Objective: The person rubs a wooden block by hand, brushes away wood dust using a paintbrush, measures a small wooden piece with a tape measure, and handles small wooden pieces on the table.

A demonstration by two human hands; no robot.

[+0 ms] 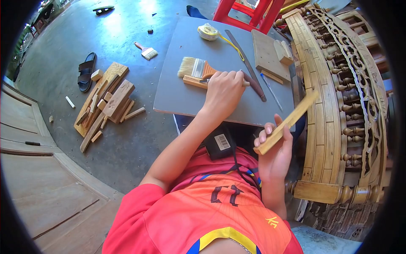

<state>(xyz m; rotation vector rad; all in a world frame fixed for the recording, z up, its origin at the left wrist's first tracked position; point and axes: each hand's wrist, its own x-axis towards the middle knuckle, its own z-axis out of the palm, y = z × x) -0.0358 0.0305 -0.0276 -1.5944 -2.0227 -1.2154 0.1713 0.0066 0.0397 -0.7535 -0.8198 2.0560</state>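
My left hand (224,91) is closed over the grey board (173,91), beside a wide paintbrush (193,67) with an orange handle. A thin dark tip pokes out at one side of the fist and a pale end at the other; what the fingers grip is mostly hidden. Under the brush lies a wooden strip (194,81), partly covered by the hand. My right hand (275,146) holds a narrow wooden stick (287,122) raised and slanted, between thumb and fingers. Near the left hand is a long dark flat tool (243,53) with a brown handle, and a blue-capped pen (270,91).
On the board rest a tape measure (208,32) and a flat wooden block (270,55). A carved wooden railing (315,127) stands close on the right. Wood offcuts (108,101), a smaller brush (146,51) and a sandal (86,72) lie on the floor. A red stool (245,15) is behind.
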